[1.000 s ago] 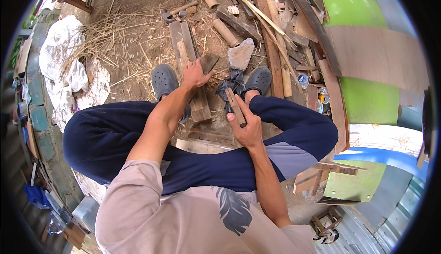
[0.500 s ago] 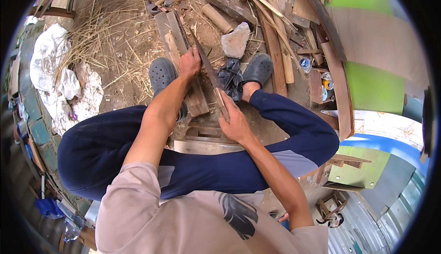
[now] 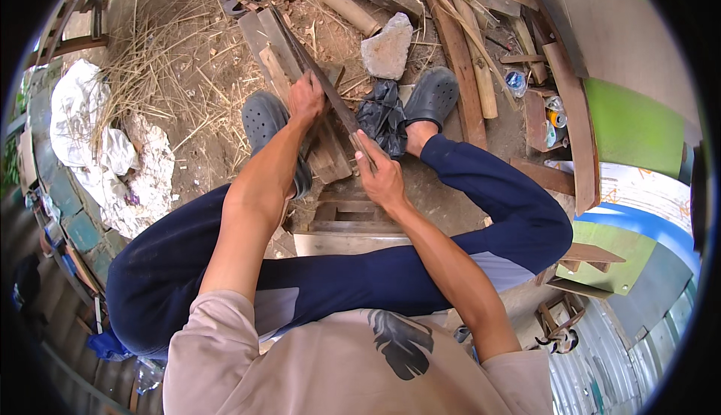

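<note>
My left hand (image 3: 306, 99) is closed at the right edge of a long wooden plank (image 3: 327, 156), which lies slanted on the ground between my feet. A paler strip of wood (image 3: 275, 71) lies along the plank beside that hand. My right hand (image 3: 381, 178) grips the wooden handle of a machete-like tool, its long dark blade (image 3: 339, 107) pointing away and left. The blade runs close beside the plank and my left hand; whether it touches the wood I cannot make out. My fingers partly hide the handle.
A grey stone (image 3: 387, 45) and black plastic bag (image 3: 381, 118) lie by my right clog (image 3: 433, 98). My left clog (image 3: 263, 120) flanks the plank. Straw (image 3: 161, 77) and white cloth (image 3: 82, 114) spread left; planks (image 3: 454, 62) and cans (image 3: 556, 119) lie right.
The blade has swung left, closer to the plank. My left hand sits slightly nearer to me along the wood. The whole view has shifted a little, so the ground things appear higher.
</note>
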The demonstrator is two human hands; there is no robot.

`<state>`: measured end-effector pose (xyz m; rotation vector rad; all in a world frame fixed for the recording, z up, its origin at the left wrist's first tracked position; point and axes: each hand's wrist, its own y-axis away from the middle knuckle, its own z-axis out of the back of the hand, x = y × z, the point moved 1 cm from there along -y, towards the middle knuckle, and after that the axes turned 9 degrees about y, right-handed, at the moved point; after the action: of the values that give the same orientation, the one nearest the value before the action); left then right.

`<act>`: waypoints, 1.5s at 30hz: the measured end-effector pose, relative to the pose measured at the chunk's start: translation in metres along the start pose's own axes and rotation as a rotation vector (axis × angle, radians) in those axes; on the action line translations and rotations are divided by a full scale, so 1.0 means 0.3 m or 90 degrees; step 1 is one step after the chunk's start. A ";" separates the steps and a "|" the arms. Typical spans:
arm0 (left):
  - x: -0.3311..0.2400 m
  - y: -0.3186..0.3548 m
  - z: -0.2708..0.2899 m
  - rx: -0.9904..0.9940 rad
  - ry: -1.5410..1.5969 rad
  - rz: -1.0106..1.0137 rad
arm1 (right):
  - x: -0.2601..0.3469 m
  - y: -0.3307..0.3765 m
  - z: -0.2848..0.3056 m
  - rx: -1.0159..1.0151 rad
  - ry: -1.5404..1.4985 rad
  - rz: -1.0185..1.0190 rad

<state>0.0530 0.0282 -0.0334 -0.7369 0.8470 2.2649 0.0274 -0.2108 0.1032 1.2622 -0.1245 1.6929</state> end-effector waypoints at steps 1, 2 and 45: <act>-0.007 0.000 0.001 0.002 0.002 0.001 | -0.001 0.009 0.003 0.004 -0.011 -0.012; -0.003 -0.001 -0.002 0.003 0.005 0.005 | -0.002 0.016 0.003 0.008 -0.022 -0.024; -0.226 0.177 0.365 0.522 0.633 0.080 | 0.332 -0.017 0.298 -0.109 -0.416 -0.227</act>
<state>0.0304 0.0508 0.1024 -1.3884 2.1178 1.2889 0.0938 -0.1975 0.2187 1.5569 -0.3983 0.9062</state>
